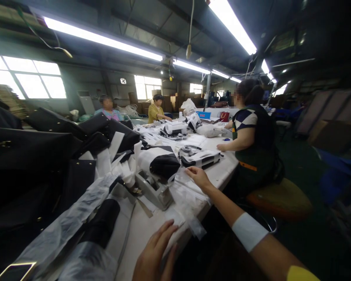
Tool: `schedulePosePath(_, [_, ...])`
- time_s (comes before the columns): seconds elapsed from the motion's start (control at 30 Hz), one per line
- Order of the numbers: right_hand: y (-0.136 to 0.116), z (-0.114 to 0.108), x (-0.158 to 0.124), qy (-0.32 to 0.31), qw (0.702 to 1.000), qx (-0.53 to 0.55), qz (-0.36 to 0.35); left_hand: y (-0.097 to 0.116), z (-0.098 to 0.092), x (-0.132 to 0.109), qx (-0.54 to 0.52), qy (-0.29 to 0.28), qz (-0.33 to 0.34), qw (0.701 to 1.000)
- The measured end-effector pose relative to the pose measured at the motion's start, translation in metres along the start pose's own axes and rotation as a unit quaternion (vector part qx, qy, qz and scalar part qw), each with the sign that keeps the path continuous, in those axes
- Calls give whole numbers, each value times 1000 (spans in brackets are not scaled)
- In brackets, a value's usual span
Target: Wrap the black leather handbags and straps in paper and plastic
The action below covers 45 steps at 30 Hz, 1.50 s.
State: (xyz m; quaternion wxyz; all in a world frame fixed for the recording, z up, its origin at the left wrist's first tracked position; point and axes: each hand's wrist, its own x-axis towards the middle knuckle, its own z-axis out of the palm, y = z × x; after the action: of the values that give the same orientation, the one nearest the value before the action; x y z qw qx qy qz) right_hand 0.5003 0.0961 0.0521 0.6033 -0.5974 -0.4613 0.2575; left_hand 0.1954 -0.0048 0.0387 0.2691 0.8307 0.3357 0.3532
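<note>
The right hand (198,177) pinched the plastic bag (183,193) overhanging the table (140,230) edge; the left hand (156,249) was loosely open, apparently empty. The bag appeared light, limp, slippery, best held by its rim.

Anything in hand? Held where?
Right hand: clear plastic bag, pinched near its far end. Left hand: open, nothing visibly held.

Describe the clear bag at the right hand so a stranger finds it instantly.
Start at the cluttered white table, then the wearer's right hand near its edge. The clear bag trails from that hand, right of the grey tape dispenser. Unlike the rigid dispenser, it is limp and see-through.
</note>
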Motion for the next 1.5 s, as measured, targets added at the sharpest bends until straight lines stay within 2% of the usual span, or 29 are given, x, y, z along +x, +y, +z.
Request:
schedulePosePath(0.03, [1, -3, 3, -1, 1000, -6, 6, 1, 10, 18, 2, -30, 34, 999])
schedulePosePath(0.07, [1, -6, 6, -1, 1000, -11, 11, 2, 19, 38, 8, -30, 29, 999])
schedulePosePath(0.17, [2, -18, 13, 0, 1000, -15, 12, 4, 42, 97, 38, -10, -21, 999])
schedulePosePath(0.27, [0, -26, 16, -10, 1000, -12, 0, 5, 64, 146, 80, -21, -46, 996])
schedulePosePath(0.4, [1, -35, 18, -22, 1000, -6, -7, 2, 86, 185, 141, -65, -71, 985])
schedulePosePath(0.5, [7, -44, 22, 10, 1000, -3, -7, -1, 93, 202, 191, -109, -76, 973])
schedulePosePath(0.67, [20, -61, 32, 72, 997, -16, 8, 5, 85, 228, 263, -161, -62, 949])
schedulePosePath(0.87, [29, -72, 39, 96, 995, -7, 36, 24, 68, 248, 299, -177, -32, 937])
schedulePosePath(1.03, [32, -72, 46, 109, 993, 3, 47, 37, 63, 239, 315, -167, 3, 934])
schedulePosePath(1.17, [24, -68, 47, 108, 994, 14, -3, 37, 59, 226, 321, -141, 25, 936])
schedulePosePath(1.3, [15, -69, 20, 109, 990, 11, -85, 32, 47, 224, 320, -79, 58, 942])
schedulePosePath(1.4, [16, -71, -20, 91, 986, -23, -139, 32, 39, 229, 315, -36, 102, 943])
schedulePosePath(1.5, [23, -67, -61, 71, 977, -84, -184, 36, 37, 238, 311, -20, 161, 936])
